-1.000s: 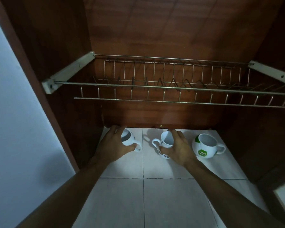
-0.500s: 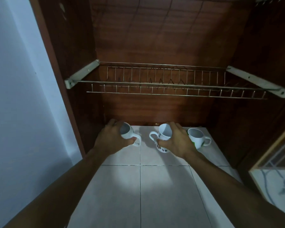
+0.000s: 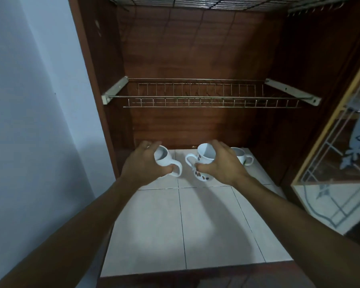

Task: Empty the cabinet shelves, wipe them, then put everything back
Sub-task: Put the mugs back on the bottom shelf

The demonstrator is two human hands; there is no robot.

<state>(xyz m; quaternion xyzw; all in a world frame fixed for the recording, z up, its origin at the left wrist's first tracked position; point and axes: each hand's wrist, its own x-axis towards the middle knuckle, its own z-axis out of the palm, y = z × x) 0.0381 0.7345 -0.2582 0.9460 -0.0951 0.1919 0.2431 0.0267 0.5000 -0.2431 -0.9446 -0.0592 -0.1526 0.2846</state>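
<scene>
white mug (image 3: 164,157), brown-spotted white mug (image 3: 204,161)

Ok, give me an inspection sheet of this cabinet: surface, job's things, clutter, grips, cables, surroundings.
surface: pale tiled shelf, dark grout lines.
job's things: plain white mug and spotted mug, both tilted; third mug upright at back right.
clutter: nothing seen.
grips: left hand holds the plain white mug; right hand holds the spotted mug.
cables: nothing seen.
surroundings: wire dish rack above, wooden back panel, glass door at right, pale wall at left.
</scene>
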